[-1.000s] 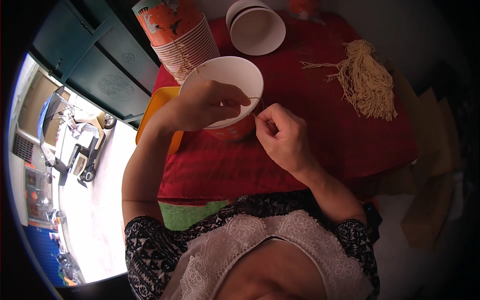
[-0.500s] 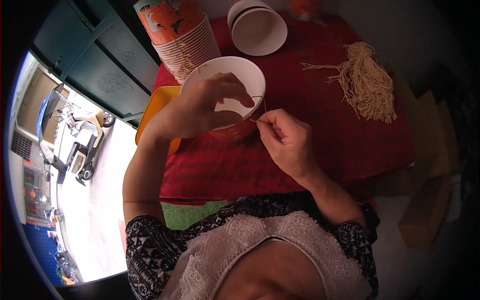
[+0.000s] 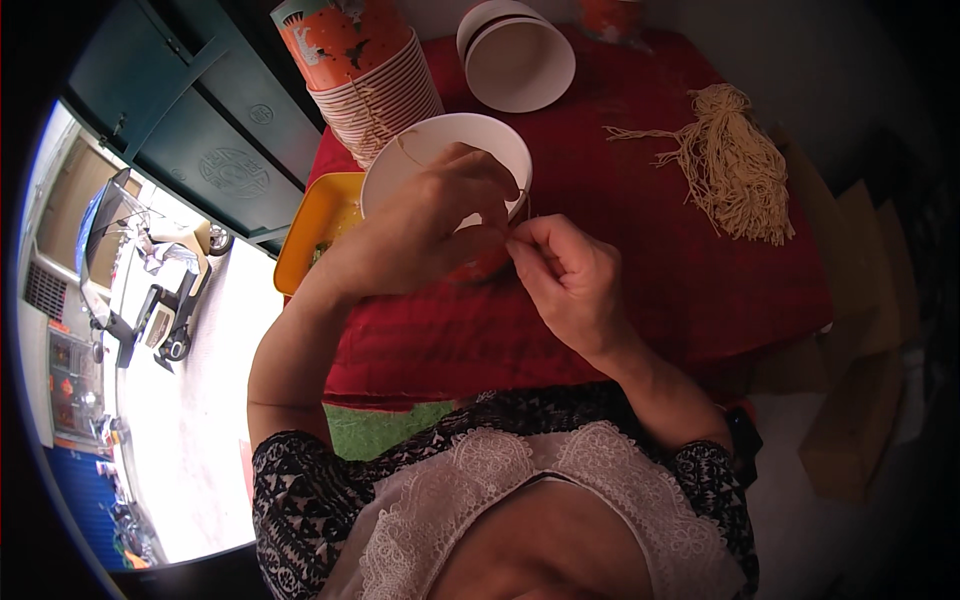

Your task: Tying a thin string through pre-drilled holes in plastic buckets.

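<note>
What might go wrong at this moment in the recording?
The thin cord might slip or tangle: the fingertips of the right hand and left hand meet closely there, hiding its end. The white-lined bucket could tilt if the cord is tugged, as neither hand visibly clasps its wall. A knock might also shift the tall bucket stack close beyond it.

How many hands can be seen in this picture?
2: the left hand over the open tub, and the right hand beside its near right rim. No other hand shows.
</note>
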Tool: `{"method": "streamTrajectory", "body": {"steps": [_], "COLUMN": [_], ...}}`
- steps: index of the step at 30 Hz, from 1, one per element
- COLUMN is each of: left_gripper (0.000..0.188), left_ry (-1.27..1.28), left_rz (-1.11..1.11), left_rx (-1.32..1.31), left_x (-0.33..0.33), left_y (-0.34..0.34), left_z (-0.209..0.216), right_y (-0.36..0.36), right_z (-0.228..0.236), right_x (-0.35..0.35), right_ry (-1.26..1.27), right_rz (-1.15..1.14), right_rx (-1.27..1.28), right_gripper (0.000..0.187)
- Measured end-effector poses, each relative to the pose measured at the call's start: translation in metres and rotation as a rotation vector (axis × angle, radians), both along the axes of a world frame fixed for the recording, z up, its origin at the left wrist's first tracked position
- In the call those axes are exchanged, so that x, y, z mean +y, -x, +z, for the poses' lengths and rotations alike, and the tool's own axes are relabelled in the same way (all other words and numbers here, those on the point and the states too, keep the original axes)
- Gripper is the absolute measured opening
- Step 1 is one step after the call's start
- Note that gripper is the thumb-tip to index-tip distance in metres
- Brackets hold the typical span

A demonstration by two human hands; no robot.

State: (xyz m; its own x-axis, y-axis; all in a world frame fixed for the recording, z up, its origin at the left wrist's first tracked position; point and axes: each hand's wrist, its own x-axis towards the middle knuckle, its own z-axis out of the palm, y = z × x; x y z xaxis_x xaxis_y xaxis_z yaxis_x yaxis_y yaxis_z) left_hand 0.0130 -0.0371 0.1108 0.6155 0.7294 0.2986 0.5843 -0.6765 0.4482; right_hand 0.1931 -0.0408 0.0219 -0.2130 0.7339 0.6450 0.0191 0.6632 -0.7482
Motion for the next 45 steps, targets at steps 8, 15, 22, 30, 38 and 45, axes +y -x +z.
{"method": "streamTrajectory", "body": {"steps": [8, 15, 22, 30, 38, 45], "left_gripper": [0.008, 0.012, 0.015, 0.016, 0.023, 0.028], "left_ry": [-0.043, 0.037, 0.103, 0.128, 0.190, 0.185], "left_rz": [-0.015, 0.216, 0.241, 0.102, 0.052, -0.016], "left_rx": [0.013, -0.069, -0.110, -0.054, 0.002, 0.026], "left_x": [0.002, 0.008, 0.015, 0.017, 0.019, 0.022], "left_y": [0.000, 0.010, 0.021, 0.023, 0.021, 0.018], "left_z": [-0.005, -0.005, -0.019, -0.017, -0.010, -0.007], "right_y": [0.000, -0.004, -0.003, 0.001, 0.003, 0.006], "right_z": [0.000, -0.002, -0.003, -0.005, -0.006, -0.008], "right_x": [0.000, 0.002, 0.004, 0.005, 0.006, 0.009], "right_ry": [0.016, 0.096, 0.108, 0.100, 0.066, 0.005], "right_rz": [0.005, 0.017, 0.001, -0.029, -0.064, -0.096], "right_rx": [0.039, -0.008, -0.037, -0.050, -0.069, -0.096], "right_gripper": [0.006, 0.006, 0.008, 0.011, 0.011, 0.010]}}
